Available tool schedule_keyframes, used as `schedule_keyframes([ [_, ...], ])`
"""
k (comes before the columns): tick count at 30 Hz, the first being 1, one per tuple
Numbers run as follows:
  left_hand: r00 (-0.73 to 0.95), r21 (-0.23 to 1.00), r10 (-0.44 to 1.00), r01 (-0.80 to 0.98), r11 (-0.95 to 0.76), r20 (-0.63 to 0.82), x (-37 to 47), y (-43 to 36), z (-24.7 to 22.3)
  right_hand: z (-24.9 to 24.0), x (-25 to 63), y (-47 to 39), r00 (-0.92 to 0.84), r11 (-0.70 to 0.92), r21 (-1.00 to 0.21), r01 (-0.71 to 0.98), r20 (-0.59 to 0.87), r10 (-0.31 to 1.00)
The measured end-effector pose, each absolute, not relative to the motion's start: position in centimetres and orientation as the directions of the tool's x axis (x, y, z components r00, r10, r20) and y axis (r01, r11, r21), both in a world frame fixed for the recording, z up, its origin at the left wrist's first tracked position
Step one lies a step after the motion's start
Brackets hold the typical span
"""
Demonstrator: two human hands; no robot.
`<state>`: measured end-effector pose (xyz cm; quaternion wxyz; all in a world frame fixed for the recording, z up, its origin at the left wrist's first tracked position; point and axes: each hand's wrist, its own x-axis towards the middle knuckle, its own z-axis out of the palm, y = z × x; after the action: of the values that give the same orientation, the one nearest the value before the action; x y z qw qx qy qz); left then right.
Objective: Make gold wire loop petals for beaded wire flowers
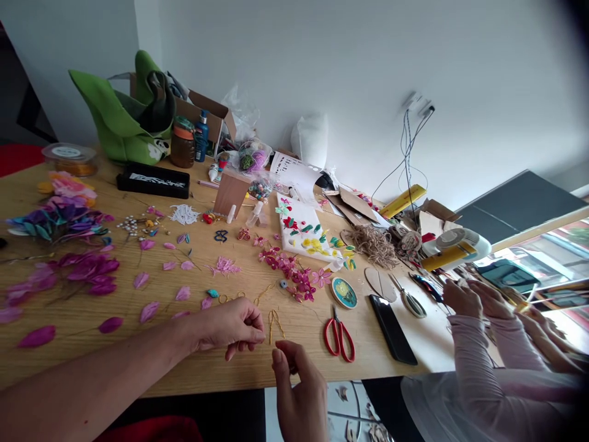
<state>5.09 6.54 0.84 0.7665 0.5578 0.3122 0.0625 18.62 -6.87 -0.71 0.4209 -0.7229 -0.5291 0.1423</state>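
A pale grey wall (276, 61) runs behind the far edge of the wooden table (211, 376), with an upright corner towards the far left. Above the far edge, right of the middle, a white socket (416, 104) trails dark cords (407, 147). Past the far right corner are a dark grey panel (519, 209) and a bright window (552, 245) admitting daylight. Red (16, 162) shows beyond the left edge, where it is dimmer.
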Motion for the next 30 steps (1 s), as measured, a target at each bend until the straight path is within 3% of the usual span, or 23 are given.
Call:
schedule_keyframes([
  [4, 0.791, 0.891, 0.448, 0.256, 0.376, -0.416, 5.2, 6.6, 0.6, -1.0, 19.7, -6.7, 0.238, 0.109, -0.611, 0.784, 0.458, 0.856],
  [7, 0.792, 0.887, 0.442, 0.258, 0.383, -0.422, 5.2, 6.7, 0.5, -1.0, 20.2, -6.4, -0.027, 0.289, -0.325, 0.901, 0.622, 0.783],
  [9, 0.796, 0.883, 0.432, 0.259, 0.391, -0.424, 5.2, 6.7, 0.5, -0.8, 20.4, -6.1, -0.185, 0.358, -0.144, 0.922, 0.650, 0.737],
  [11, 0.802, 0.879, 0.417, 0.258, 0.402, -0.426, 5.2, 6.7, 0.6, -0.5, 20.4, -5.9, -0.278, 0.402, -0.047, 0.914, 0.650, 0.707],
  [24, 0.794, 0.855, 0.430, 0.204, 0.476, -0.429, 5.3, 6.4, 0.1, -0.3, 21.7, -5.2, -0.467, 0.530, 0.105, 0.841, 0.635, 0.615],
  [30, 0.786, 0.871, 0.468, 0.175, 0.460, -0.404, 5.4, 6.4, 0.2, -1.0, 21.2, -4.8, -0.418, 0.505, 0.067, 0.860, 0.662, 0.623],
])
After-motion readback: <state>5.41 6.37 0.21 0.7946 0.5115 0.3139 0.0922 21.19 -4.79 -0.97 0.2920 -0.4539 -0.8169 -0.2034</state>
